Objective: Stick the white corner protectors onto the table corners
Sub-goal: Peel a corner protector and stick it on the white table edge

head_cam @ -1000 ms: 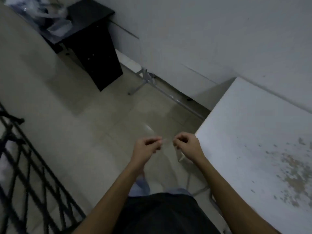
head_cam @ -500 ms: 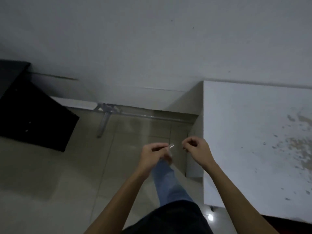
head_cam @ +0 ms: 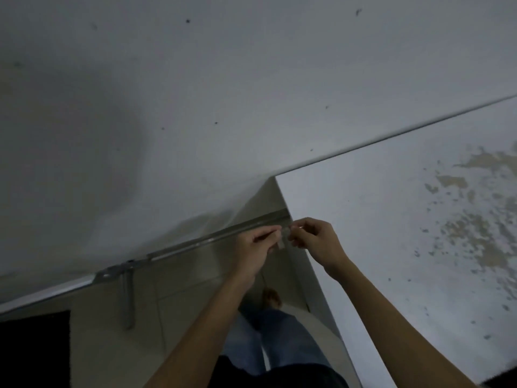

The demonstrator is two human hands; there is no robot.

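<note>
A small, pale, translucent corner protector (head_cam: 282,242) is sitting between the two hands, held in the air just off the near-left edge of the white surface (head_cam: 391,233). Its exact shape is too small and blurred to resolve.

The left hand (head_cam: 256,252) is pinching the protector from the left, with thumb and forefinger closed on it and the remaining fingers curled under. The right hand (head_cam: 316,242) is pinching it from the right, fingertips meeting those of the left hand, with the other fingers curled into the palm. Whether the right hand is gripping the protector body or a thin backing layer cannot be told.

The right hand is lying over the left edge of the surface; the left hand is hanging just beyond that edge, above the floor (head_cam: 181,303). The far corner of the surface (head_cam: 277,179) is lying beyond the hands and is bare. To the right of the right hand, the surface is showing patches of worn, brownish finish (head_cam: 470,228).

Beyond both hands, a grey wall (head_cam: 195,107) is filling the upper view. A metal rail (head_cam: 195,245) is running along the wall base to the left of the left hand, ending at a bracket (head_cam: 117,271). Below the hands, legs in blue jeans (head_cam: 279,337) and one foot (head_cam: 271,298) are showing. A dark object (head_cam: 33,351) is occupying the floor far left of the left forearm.
</note>
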